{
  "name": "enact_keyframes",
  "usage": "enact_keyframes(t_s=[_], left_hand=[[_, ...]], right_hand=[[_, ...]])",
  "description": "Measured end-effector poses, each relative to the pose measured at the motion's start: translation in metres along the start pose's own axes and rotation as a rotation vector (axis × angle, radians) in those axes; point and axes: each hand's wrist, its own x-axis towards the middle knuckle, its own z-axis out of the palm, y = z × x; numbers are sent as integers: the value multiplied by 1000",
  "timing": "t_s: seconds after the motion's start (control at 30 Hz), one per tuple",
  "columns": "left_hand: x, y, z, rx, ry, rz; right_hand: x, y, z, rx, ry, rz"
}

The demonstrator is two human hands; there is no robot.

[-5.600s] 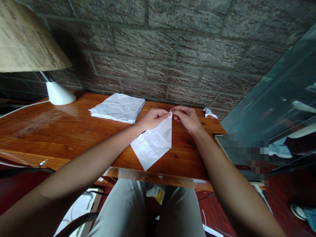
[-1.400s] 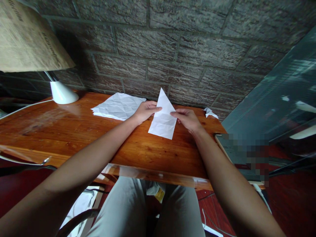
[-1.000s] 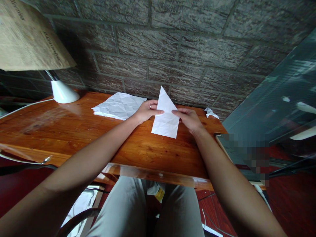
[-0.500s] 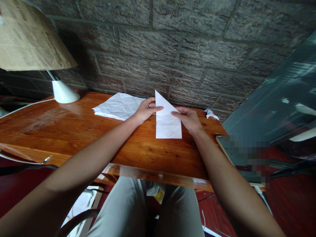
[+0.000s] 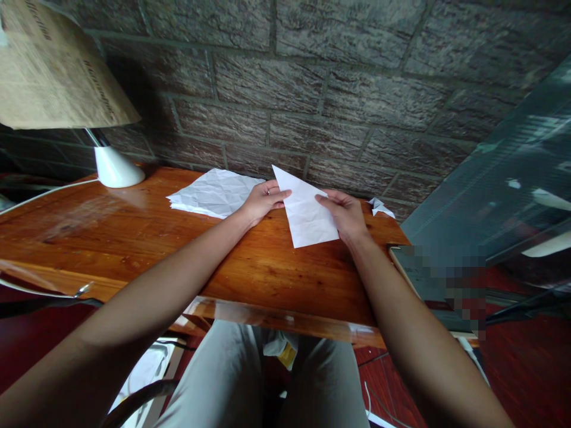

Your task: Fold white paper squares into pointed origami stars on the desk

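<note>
Both hands hold one folded white sheet of paper [image 5: 307,214] just above the wooden table [image 5: 134,232]. The sheet has a pointed top toward the wall and a square lower end. My left hand [image 5: 263,202] pinches its left edge with thumb over fingers; a ring shows on one finger. Along the right edge, my right hand [image 5: 343,214] grips the sheet with its thumb on top.
A stack of creased white sheets [image 5: 214,193] lies left of the hands. A lamp with a white base [image 5: 116,168] and tan shade [image 5: 53,71] stands far left. A small paper scrap [image 5: 380,206] lies near the brick wall [image 5: 312,89]. A blurred dark object [image 5: 428,279] sits at the right edge.
The sheet, earlier flat on the table with both hands at its far tip, is now folded smaller and lifted. Over the last second it has turned counter-clockwise, its tip swinging left.
</note>
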Motion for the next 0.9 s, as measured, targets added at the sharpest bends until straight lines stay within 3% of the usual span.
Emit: enact_keyframes(t_s=[0.4,0.7,0.9], left_hand=[[-2,6,1,5,-51,-10],[5,5,-6,-14,132,21],[5,7,-5,-23,116,12]], right_hand=[[5,1,-8,-16,40,15],[1,1,-6,-53,-45,96],[3,4,-8,-127,-38,67]])
